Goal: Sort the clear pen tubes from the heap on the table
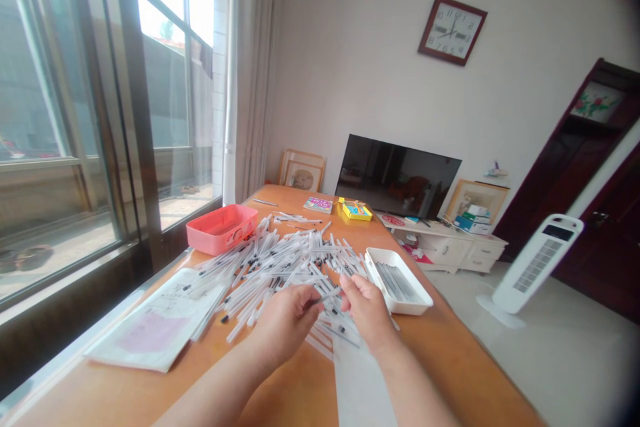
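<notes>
Between my two hands a thin pen part is held level, its left end in the pinched fingers of my left hand and its right end at the fingertips of my right hand. Whether it is a refill or a barrel I cannot make out. Under and beyond the hands spreads a loose pile of clear pen barrels, some with black caps or ends. Just right of my right hand stands a white tray with dark, thin refills lying lengthwise in it.
A red plastic box stands left of the pile, near the window. A paper booklet lies at the front left. At the table's far end are a pink booklet and a yellow box. A white strip runs under my right forearm.
</notes>
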`<state>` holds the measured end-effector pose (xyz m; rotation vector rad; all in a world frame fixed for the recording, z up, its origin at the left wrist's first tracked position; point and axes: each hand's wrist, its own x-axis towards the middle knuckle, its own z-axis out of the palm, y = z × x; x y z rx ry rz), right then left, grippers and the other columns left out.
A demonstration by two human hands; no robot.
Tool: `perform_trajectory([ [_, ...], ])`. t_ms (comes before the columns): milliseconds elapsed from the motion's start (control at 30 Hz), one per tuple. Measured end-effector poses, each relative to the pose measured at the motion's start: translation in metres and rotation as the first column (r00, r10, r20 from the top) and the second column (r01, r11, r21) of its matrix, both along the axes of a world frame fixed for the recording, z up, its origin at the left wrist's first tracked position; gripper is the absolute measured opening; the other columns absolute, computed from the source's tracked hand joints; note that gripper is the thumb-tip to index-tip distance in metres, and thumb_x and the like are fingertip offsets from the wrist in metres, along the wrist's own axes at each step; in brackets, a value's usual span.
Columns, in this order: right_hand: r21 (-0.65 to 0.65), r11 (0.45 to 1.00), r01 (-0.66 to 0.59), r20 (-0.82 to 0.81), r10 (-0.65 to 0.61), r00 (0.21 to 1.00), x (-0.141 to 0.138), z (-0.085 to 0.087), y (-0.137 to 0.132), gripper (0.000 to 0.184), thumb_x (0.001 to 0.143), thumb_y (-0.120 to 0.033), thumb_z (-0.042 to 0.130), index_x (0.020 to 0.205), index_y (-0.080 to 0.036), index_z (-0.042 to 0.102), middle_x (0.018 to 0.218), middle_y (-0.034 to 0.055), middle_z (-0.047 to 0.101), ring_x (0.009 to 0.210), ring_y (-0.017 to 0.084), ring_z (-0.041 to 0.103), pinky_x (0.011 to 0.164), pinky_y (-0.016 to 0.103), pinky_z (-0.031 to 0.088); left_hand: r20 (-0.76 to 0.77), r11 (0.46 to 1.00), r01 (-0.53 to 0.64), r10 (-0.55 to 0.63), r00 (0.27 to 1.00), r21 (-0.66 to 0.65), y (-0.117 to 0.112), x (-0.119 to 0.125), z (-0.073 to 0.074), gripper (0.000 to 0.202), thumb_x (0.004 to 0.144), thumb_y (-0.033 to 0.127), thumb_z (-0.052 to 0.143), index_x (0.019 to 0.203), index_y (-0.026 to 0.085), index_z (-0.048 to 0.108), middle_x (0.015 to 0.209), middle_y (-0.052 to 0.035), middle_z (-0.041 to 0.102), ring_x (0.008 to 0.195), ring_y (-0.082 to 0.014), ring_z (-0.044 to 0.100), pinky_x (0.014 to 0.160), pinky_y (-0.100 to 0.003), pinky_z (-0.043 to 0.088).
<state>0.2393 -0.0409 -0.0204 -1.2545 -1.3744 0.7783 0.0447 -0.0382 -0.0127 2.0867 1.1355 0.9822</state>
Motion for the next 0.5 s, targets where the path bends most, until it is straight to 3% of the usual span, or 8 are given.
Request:
perform_trajectory([
  [67,0.016,1.000,0.012,0.002,-0.012,1.000,-0.0013,0.0001,-0.0001,0.049,0.093,-0.060,0.052,0.063,-0.022,0.051,0.057,-0.0019,0.052,0.056,0.015,0.045,0.056,0.028,0.035,-0.001,0.999,0.011,-0.011,1.000,-0.042,-0.0001,0.0000,0.0002,0.028,0.090,0.045,0.056,0.081,0.021,0.065,0.076,-0.0033,0.065,0.072,-0.0182,0.056,0.066,-0.028,0.037],
  [133,0.039,0.999,0.016,0.024,-0.017,1.000,-0.0024,0.0019,-0.0013,0.048,0.094,-0.060,0.051,0.064,-0.022,0.051,0.058,-0.0021,0.053,0.057,0.015,0.046,0.058,0.028,0.036,0.026,0.982,0.075,-0.071,0.997,-0.171,-0.0008,0.0000,0.0009,0.036,0.093,0.050,0.049,0.081,0.020,0.065,0.074,-0.0034,0.066,0.069,-0.0177,0.056,0.065,-0.028,0.038],
  [267,0.065,0.998,0.006,0.078,-0.011,0.997,-0.0038,0.0054,-0.0035,0.049,0.095,-0.059,0.049,0.063,-0.021,0.051,0.057,-0.0029,0.051,0.057,0.014,0.047,0.059,0.027,0.037,0.102,0.902,0.197,-0.171,0.980,-0.384,-0.0026,0.0000,0.0014,0.046,0.095,0.055,0.040,0.090,0.018,0.065,0.073,-0.0038,0.068,0.066,-0.0173,0.057,0.065,-0.028,0.041],
  [333,0.066,0.998,0.008,0.076,-0.013,0.997,-0.0042,0.0052,-0.0031,0.051,0.095,-0.059,0.049,0.062,-0.021,0.052,0.056,-0.0029,0.051,0.056,0.014,0.047,0.059,0.026,0.037,0.089,0.919,0.187,-0.166,0.982,-0.348,-0.0028,0.0000,0.0006,0.042,0.094,0.054,0.044,0.084,0.018,0.064,0.072,-0.0034,0.067,0.067,-0.0170,0.057,0.065,-0.027,0.041],
  [433,0.029,1.000,0.005,0.049,-0.007,0.999,-0.0043,0.0025,-0.0010,0.051,0.094,-0.060,0.050,0.062,-0.020,0.052,0.055,-0.0024,0.053,0.056,0.013,0.046,0.058,0.025,0.037,-0.002,0.987,0.069,-0.070,0.998,-0.144,-0.0019,0.0004,-0.0013,0.034,0.093,0.047,0.050,0.077,0.019,0.061,0.073,-0.0026,0.065,0.069,-0.0166,0.056,0.064,-0.026,0.038],
  [500,-0.012,1.000,-0.002,0.026,0.002,1.000,-0.0043,-0.0004,0.0007,0.050,0.093,-0.060,0.051,0.063,-0.020,0.053,0.056,-0.0020,0.054,0.056,0.014,0.046,0.058,0.025,0.037,-0.055,1.000,-0.012,0.012,0.998,-0.003,-0.0010,0.0009,-0.0025,0.027,0.091,0.043,0.053,0.077,0.020,0.061,0.075,-0.0028,0.064,0.070,-0.0169,0.055,0.065,-0.027,0.036],
])
